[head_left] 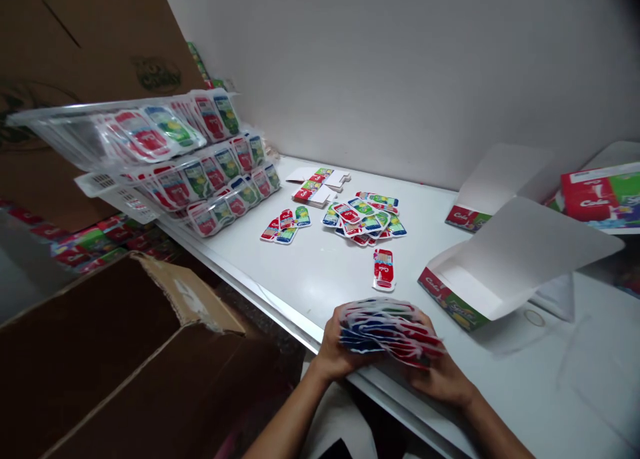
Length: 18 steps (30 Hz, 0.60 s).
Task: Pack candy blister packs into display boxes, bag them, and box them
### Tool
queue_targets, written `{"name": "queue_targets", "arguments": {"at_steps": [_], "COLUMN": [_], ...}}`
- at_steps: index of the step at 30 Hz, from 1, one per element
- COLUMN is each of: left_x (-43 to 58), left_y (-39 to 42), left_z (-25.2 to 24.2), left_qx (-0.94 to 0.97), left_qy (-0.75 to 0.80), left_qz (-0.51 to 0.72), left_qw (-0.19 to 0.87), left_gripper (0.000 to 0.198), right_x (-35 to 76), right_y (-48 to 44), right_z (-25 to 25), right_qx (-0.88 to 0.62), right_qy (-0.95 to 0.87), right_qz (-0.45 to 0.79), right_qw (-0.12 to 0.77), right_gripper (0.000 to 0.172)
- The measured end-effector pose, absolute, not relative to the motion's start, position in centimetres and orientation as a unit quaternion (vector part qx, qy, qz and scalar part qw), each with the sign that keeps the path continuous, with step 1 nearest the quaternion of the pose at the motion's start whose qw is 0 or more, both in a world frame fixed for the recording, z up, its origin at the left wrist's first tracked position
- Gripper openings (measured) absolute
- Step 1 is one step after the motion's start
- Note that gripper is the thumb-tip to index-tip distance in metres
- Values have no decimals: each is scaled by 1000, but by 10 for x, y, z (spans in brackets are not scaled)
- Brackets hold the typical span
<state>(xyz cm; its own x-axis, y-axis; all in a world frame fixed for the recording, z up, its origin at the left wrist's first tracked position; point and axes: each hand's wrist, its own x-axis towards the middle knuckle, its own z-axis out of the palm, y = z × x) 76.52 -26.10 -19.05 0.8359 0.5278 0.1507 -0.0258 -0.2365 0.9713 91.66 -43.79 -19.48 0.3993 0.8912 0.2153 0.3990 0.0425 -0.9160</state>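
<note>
Between my two hands, over the table's front edge, is a thick stack of flat can-shaped sachets point(387, 329), red, blue and green with white borders. My left hand point(335, 345) grips its left side and my right hand point(440, 372) its right side. Beyond the stack a single red sachet point(384, 270) marked Cola lies flat. Farther back is a loose pile of red and green sachets point(365, 219), with a smaller group of sachets point(287, 225) to its left. To the right stands an open display box point(460, 292), its white lid raised.
Clear plastic packs of sachets point(215, 172) are stacked at the table's left end. Folded small cartons point(319, 187) lie at the back. A second open box point(475, 205) stands behind the first. An open brown carton point(125, 359) sits below left, and a rubber band point(534, 317) lies at right.
</note>
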Motion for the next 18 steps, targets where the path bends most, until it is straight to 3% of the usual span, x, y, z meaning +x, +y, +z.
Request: {"name": "queue_targets", "arguments": {"at_steps": [4, 6, 8, 13, 18], "left_x": [777, 779, 778, 785, 792], "left_y": [-249, -245, -245, -254, -256], "left_z": [-187, -185, -183, -183, -184], "left_qx": [782, 779, 786, 797, 793], "left_qy": [93, 50, 41, 72, 88], "left_qz": [195, 149, 131, 204, 197], "left_qw": [585, 606, 602, 565, 569], "left_gripper": [114, 132, 137, 90, 93], "right_x": [926, 931, 934, 935, 941], "right_y": [-440, -439, -438, -435, -432], "right_z": [-197, -198, -199, -193, -190], "right_qx": [-636, -624, -613, -643, -650], "right_qy": [-439, -425, -420, -445, -466], "right_qz": [299, 321, 331, 279, 265], "right_qw": [559, 571, 582, 557, 539], "right_gripper": [123, 129, 129, 102, 89]}}
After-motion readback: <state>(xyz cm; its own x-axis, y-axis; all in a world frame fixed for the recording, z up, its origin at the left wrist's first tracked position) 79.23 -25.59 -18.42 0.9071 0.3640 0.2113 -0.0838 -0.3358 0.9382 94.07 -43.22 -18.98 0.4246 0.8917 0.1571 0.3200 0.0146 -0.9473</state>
